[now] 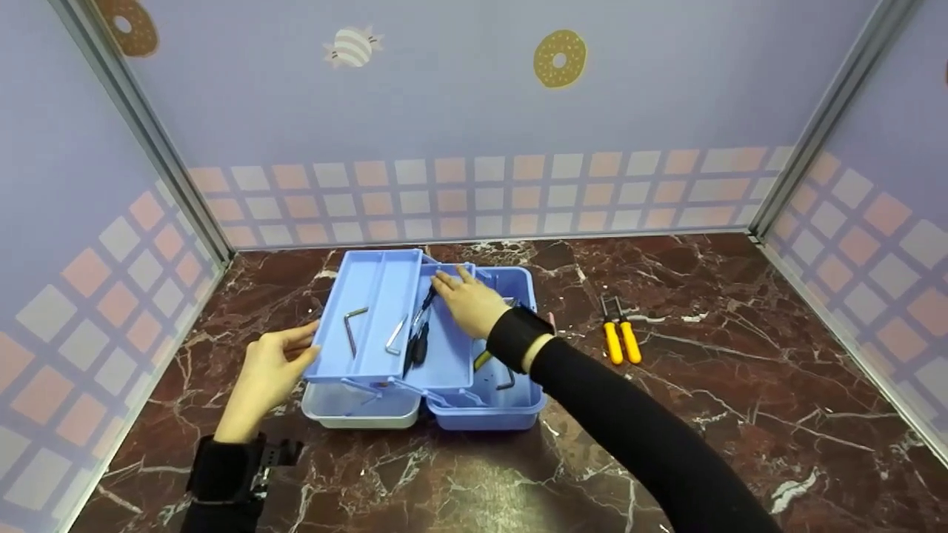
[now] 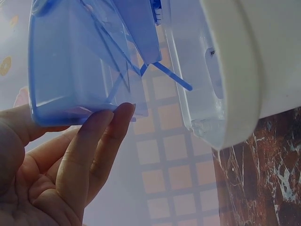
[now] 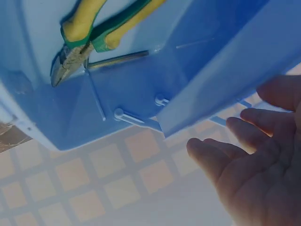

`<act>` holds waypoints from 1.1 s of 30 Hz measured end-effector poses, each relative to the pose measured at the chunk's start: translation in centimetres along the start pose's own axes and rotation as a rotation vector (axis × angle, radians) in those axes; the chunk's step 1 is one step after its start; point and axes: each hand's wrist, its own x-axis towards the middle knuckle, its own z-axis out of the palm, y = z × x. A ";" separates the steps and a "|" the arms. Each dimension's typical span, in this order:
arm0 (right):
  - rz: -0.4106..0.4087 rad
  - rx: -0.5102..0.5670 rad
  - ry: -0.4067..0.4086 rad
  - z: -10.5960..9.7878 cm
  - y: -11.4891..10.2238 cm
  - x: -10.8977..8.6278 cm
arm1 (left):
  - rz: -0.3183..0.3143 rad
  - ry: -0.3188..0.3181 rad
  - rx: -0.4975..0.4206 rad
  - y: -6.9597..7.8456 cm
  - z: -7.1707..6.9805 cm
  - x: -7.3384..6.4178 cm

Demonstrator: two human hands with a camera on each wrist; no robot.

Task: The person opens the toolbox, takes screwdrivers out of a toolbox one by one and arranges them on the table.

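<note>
Toolbox (image 1: 485, 420): open on the worktop (image 1: 711, 333), left of middle, toward the far edge. Long axis runs near edge to far edge.
Trays, step: judged as working the linked pair; next move seems to call for both hands acting together, trays level, lest loose tools slide.
Upper tray (image 1: 396, 289): long axis likewise near-to-far; overhangs toward the worktop's left edge.
Lower tray (image 1: 448, 355): parallel, on the right.
Left hand (image 1: 270, 366): fingers closed, pinching the upper tray's left edge.
Right hand (image 1: 470, 303): fingers loosely extended over the lower tray's far right corner; no grasp visible.
Hex key (image 1: 349, 333): loose in upper tray.
</note>
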 end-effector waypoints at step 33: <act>-0.107 -0.254 0.212 1.5 0.0 1.2 | 0.003 -0.002 0.009 0.0 0.3 -0.1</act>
